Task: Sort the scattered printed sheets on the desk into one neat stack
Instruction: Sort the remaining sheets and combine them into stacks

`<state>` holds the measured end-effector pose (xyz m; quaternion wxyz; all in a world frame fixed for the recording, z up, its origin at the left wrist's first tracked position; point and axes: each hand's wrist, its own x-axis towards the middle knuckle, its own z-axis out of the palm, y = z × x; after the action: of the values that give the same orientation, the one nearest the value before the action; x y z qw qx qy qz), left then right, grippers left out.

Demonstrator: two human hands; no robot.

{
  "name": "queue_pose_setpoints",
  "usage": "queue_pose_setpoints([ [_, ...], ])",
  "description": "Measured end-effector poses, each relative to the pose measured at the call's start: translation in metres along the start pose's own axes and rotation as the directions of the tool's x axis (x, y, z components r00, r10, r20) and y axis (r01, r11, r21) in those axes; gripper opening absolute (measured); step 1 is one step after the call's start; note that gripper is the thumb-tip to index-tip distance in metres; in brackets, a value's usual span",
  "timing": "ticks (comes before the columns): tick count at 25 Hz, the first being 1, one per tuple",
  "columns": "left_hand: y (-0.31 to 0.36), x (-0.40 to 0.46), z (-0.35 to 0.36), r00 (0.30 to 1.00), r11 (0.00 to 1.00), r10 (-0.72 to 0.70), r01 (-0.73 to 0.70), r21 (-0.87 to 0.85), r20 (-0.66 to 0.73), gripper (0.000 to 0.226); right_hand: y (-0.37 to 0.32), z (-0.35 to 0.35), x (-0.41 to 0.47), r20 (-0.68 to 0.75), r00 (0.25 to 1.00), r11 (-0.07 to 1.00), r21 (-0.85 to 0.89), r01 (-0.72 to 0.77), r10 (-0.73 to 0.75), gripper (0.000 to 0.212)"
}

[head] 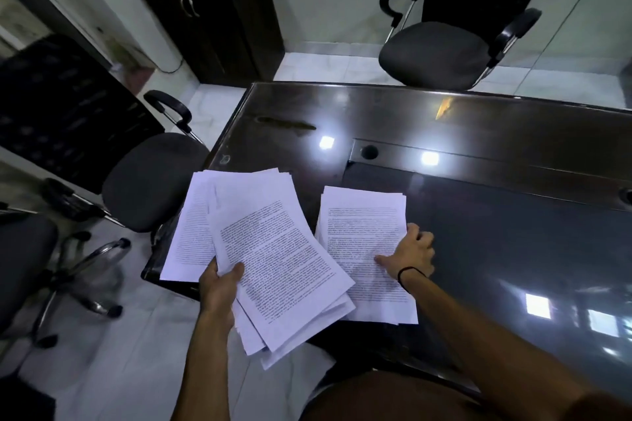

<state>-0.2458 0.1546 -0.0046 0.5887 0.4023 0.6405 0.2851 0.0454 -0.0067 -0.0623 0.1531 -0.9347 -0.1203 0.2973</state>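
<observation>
meanwhile a fanned, text-covered bundle of sheets is gripped by the left hand at lower centre; a squarer pile is pinched by the right hand.

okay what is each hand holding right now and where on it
The left hand grips a loose, fanned bundle of printed sheets at its near left edge. The right hand holds the stack on the desk by its right edge.
</observation>
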Motion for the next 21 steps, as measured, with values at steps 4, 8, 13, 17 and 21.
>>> queue_pose_setpoints([
  [4, -0.002, 0.011, -0.002, 1.0, 1.0, -0.002, 0.002, -0.015, -0.013, 0.035, -0.004, -0.001, 0.0, 0.028, 0.999, 0.997, 0.066, -0.032, 0.03, 0.087],
  [8, -0.002, 0.014, 0.004, 1.0, 1.0, -0.004, 0.004, -0.02, 0.021, 0.034, -0.003, -0.001, -0.003, 0.022, 1.0, 0.996, 0.085, -0.013, 0.011, 0.074],
  [13, 0.0, 0.011, 0.011, 0.999, 1.0, -0.015, 0.016, -0.015, 0.04, 0.033, 0.006, -0.006, -0.003, -0.042, 0.998, 0.998, 0.038, 0.048, -0.047, 0.05],
  [17, 0.006, 0.006, 0.012, 0.999, 0.999, 0.033, -0.034, 0.024, 0.04, 0.035, -0.006, -0.054, 0.008, 0.075, 0.973, 0.969, -0.098, 0.226, -0.219, 0.016],
  [21, 0.021, 0.012, 0.012, 0.991, 0.981, 0.116, -0.124, 0.149, 0.06, 0.031, -0.051, -0.133, 0.01, 0.052, 0.783, 0.606, -0.602, 0.52, -0.62, 0.022],
])
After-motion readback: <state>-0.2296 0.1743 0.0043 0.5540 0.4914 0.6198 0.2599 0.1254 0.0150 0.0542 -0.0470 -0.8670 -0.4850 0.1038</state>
